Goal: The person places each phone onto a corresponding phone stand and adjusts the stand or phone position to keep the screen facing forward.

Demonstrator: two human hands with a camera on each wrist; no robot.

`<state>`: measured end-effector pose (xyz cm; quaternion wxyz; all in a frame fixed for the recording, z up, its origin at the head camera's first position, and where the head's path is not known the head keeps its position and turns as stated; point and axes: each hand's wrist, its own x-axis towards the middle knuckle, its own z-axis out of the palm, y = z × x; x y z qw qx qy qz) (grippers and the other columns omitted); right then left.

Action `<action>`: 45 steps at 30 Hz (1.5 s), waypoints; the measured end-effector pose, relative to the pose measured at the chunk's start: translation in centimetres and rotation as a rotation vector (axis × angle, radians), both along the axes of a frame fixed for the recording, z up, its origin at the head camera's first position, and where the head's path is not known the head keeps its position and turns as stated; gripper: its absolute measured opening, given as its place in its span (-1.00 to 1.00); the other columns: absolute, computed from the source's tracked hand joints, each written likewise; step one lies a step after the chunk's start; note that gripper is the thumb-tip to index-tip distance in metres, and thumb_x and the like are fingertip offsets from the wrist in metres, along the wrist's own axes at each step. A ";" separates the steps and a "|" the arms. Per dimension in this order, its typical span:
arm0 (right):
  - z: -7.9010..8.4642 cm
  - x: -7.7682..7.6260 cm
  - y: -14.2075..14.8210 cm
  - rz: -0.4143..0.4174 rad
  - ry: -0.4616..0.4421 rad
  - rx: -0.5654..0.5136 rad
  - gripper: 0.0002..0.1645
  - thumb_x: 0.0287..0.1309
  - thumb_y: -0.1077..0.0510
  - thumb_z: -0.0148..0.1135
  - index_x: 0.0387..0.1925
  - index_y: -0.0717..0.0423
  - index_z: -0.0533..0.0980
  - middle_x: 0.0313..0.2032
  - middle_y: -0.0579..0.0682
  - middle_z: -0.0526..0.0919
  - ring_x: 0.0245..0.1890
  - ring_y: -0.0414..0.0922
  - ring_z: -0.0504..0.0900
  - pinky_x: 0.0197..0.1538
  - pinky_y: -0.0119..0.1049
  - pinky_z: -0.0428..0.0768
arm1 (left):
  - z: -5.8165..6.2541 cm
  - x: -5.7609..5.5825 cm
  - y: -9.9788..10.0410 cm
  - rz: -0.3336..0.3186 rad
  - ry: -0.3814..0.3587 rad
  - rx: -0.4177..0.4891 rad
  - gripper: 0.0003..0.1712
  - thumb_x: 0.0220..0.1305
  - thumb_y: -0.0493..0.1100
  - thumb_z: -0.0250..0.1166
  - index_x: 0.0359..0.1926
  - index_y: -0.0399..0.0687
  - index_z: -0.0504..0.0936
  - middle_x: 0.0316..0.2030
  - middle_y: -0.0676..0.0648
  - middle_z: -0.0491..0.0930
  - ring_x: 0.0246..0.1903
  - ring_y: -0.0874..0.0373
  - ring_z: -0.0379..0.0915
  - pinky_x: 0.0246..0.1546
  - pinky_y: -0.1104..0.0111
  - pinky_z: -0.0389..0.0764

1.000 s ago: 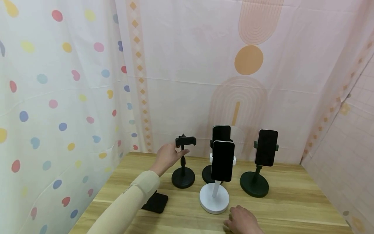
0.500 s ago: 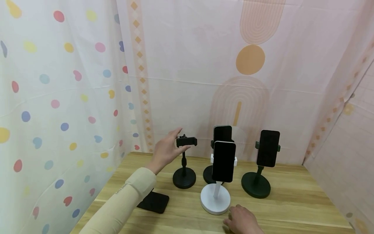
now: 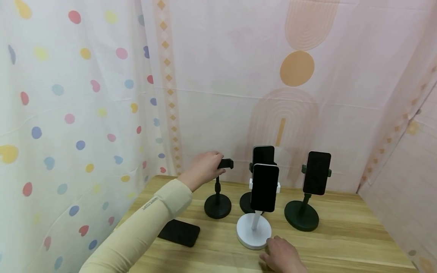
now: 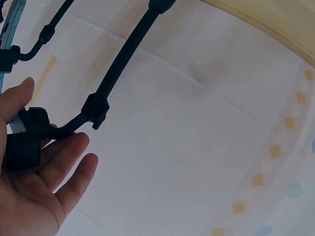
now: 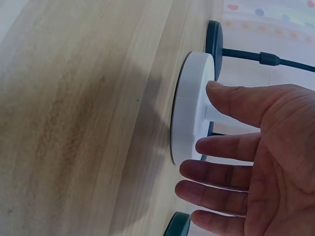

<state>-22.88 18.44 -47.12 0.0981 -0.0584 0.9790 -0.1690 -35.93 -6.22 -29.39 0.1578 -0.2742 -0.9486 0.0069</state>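
Observation:
At the left back, my left hand [image 3: 202, 170] grips the clamp head of a black phone stand [image 3: 217, 206], which holds no phone. In the left wrist view, the thumb and fingers lie around the dark clamp [image 4: 30, 140], below a thin bent stem [image 4: 125, 56]. A black phone [image 3: 181, 232] lies flat on the table beneath the left forearm. My right hand [image 3: 284, 255] is at the front, beside the round base of a white phone stand [image 3: 254, 232]. Its fingers are loosely extended in the right wrist view, with nothing held.
The white stand carries a phone [image 3: 264, 188] upright. Behind it, another black stand [image 3: 246, 201] holds a phone [image 3: 263, 154]. A dark green stand [image 3: 302, 216] with a phone [image 3: 317, 173] is at the right. Patterned curtains [image 3: 211, 76] surround the wooden table [image 3: 355, 235].
My left hand has moved from beside the stand's clamp, with its fingers spread, to over and around it. My right hand has stayed beside the white base. The head view has shifted slightly.

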 end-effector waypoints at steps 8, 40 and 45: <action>-0.1 -0.4 -0.2 0.039 0.067 -0.008 -0.64 0.10 0.00 0.46 -0.27 0.22 0.60 -0.37 0.06 0.53 -0.40 -0.04 0.46 -0.24 -0.04 0.54 | 0.1 0.2 0.8 0.001 0.028 -0.051 -0.72 0.21 -0.03 0.46 -0.22 -0.12 0.63 -0.31 -0.02 0.63 -0.34 0.12 0.61 -0.31 0.30 0.61; 0.8 -1.3 -5.3 0.266 0.339 0.093 -0.58 0.07 -0.06 0.46 -0.23 0.21 0.60 -0.37 0.08 0.54 -0.34 0.03 0.56 -0.32 -0.07 0.58 | 1.2 0.4 1.4 0.001 -0.006 -0.046 -0.75 0.20 -0.02 0.47 -0.37 -0.09 0.67 -0.46 0.01 0.62 -0.49 0.18 0.52 -0.43 0.33 0.56; 0.7 -1.7 -5.9 0.295 0.406 0.113 -0.59 0.05 -0.06 0.47 -0.28 0.18 0.59 -0.40 0.05 0.52 -0.37 0.01 0.56 -0.36 -0.11 0.57 | 1.4 0.5 1.4 0.010 -0.011 -0.063 -0.74 0.20 0.00 0.47 -0.37 -0.08 0.66 -0.47 0.02 0.61 -0.51 0.19 0.52 -0.44 0.34 0.56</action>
